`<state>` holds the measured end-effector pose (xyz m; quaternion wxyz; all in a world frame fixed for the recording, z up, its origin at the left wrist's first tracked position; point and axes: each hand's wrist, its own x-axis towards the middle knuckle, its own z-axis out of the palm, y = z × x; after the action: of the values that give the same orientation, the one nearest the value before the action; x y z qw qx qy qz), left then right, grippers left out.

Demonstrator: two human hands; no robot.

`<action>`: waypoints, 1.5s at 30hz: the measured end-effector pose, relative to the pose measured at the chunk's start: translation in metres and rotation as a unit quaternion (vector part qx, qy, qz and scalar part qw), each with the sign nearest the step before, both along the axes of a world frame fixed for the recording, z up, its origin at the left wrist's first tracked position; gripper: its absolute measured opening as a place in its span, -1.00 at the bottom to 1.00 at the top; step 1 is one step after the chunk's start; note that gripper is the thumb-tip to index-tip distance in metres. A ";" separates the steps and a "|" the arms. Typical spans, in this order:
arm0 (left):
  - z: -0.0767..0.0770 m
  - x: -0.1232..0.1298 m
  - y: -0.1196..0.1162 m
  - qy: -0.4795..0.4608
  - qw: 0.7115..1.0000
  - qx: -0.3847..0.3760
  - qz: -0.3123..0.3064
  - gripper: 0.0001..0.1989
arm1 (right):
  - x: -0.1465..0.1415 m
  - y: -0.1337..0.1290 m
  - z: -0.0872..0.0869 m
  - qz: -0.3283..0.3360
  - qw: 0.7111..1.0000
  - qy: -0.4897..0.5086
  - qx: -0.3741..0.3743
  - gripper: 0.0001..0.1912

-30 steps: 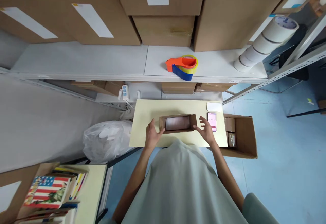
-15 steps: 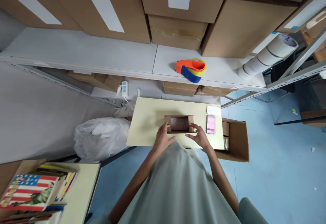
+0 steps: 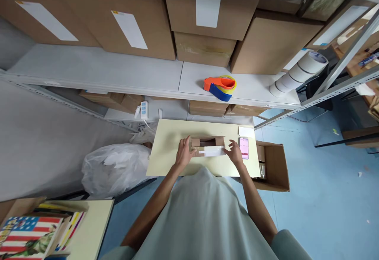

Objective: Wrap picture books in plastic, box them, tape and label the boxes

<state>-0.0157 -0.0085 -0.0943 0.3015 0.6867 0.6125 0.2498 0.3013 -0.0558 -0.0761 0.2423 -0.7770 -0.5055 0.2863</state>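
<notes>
A small cardboard box (image 3: 197, 153) lies on the pale yellow table, its top partly open. A white label (image 3: 214, 151) runs along the flap or side nearest me, and short brown end flaps show behind it. My left hand (image 3: 184, 152) grips the left end of the box, thumb in front and fingers at the far side. At the right end is my right hand (image 3: 235, 153), its thumb at the edge of the labelled part and its fingers curved apart. A phone (image 3: 244, 148) with a pink lit screen lies just right of that hand.
An orange and blue tape dispenser (image 3: 219, 88) and stacked tape rolls (image 3: 299, 73) sit on the shelf (image 3: 118, 68) beneath large cartons. An open carton (image 3: 276, 165) stands right of the table (image 3: 166, 161). At left are a clear plastic bag (image 3: 117, 169) and books (image 3: 32, 236).
The labelled part of the box now shows in front of its opening. My left hand has moved onto the box's left end; my right hand has shifted slightly right. The view has tilted upward.
</notes>
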 end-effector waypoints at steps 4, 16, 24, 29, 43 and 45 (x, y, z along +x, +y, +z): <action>-0.002 -0.004 -0.005 0.009 0.999 0.005 -0.030 -0.49 | -0.005 -0.006 -0.001 0.029 0.999 0.007 0.033 -0.37; -0.013 0.014 -0.031 -0.029 0.998 -0.041 0.039 -0.69 | -0.016 -0.033 -0.010 -0.022 0.994 0.110 0.017 -0.49; -0.005 0.023 -0.024 0.010 0.996 -0.041 0.075 -0.81 | -0.023 -0.029 -0.008 -0.020 0.999 0.012 -0.041 -0.35; -0.008 0.043 -0.028 0.053 0.991 -0.047 0.113 -0.58 | -0.071 -0.015 -0.019 -0.016 0.995 -0.100 0.006 0.08; -0.020 0.019 -0.026 -0.067 0.991 -0.070 0.098 -0.75 | -0.027 -0.033 -0.041 -0.210 0.944 0.228 -0.113 0.40; -0.021 0.017 -0.023 -0.077 0.988 -0.082 0.103 -0.77 | -0.023 -0.035 -0.042 -0.242 0.918 0.290 -0.122 0.38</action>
<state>0.0013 -0.0319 -0.1157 0.3755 0.5714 0.6734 0.2812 0.2783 -0.0912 -0.1179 0.3435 -0.7821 -0.1708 0.4910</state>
